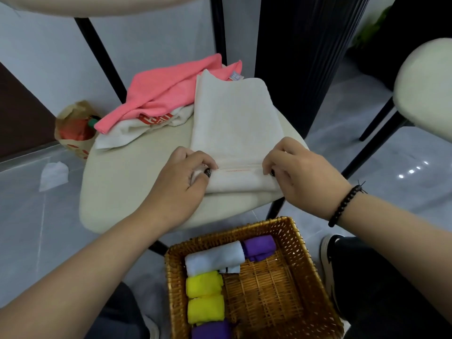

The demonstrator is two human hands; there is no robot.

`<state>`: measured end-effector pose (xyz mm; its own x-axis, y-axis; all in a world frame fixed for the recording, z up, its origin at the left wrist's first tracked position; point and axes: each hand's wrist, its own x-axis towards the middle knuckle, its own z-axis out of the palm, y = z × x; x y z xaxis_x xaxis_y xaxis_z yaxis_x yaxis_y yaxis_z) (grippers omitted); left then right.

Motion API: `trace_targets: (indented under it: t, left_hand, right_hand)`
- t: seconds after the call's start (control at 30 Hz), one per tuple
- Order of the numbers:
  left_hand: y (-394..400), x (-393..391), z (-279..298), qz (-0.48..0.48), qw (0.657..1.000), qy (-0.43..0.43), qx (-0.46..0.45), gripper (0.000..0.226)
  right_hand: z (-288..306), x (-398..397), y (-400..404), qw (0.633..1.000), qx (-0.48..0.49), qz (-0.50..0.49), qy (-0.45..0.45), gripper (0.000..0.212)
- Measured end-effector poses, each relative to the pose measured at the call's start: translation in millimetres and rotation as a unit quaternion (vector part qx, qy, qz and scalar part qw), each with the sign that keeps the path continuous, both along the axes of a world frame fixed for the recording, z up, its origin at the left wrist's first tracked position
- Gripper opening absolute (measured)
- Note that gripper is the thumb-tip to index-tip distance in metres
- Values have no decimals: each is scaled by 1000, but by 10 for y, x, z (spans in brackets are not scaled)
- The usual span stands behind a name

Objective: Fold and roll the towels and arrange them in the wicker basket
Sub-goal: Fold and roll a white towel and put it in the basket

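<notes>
A cream towel lies folded lengthwise on the round cream seat, its near end turned into a short roll. My left hand grips the roll's left end and my right hand grips its right end. Behind it a pink towel lies crumpled over a white towel with red print. In front of the seat, the wicker basket holds rolled towels along its left and far sides: a white one, two yellow ones, and two purple ones.
A paper bag with red and green contents stands on the floor left of the seat, with a white tissue near it. A second cream chair is at the right. Black chair legs rise behind. My knees flank the basket.
</notes>
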<state>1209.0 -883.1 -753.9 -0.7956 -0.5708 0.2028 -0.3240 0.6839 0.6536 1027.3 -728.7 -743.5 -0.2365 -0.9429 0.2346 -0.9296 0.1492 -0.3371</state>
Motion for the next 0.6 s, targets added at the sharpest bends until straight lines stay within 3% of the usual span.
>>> trace_targets:
  t: [0.1, 0.2, 0.27, 0.33, 0.47, 0.6]
  left_hand:
    - [-75, 24, -24, 5, 999, -5, -50, 21]
    - [-114, 64, -33, -12, 972, 8, -237, 20]
    - [-111, 80, -47, -54, 936, 16, -348, 18]
    - [-89, 95, -66, -84, 912, 3, -403, 21]
    - [-71, 125, -87, -92, 903, -24, -419, 34]
    - [-17, 182, -91, -106, 938, -52, -325, 39]
  right_hand:
    - [-99, 7, 34, 992, -57, 25, 110, 26]
    - [-162, 45, 85, 970, -93, 41, 222, 21]
    - [-205, 80, 125, 964, -92, 59, 244, 15]
    - [-220, 103, 174, 966, -87, 62, 234, 16]
    - [-250, 138, 263, 971, -74, 46, 221, 30]
    - [-246, 76, 273, 984, -84, 31, 152, 28]
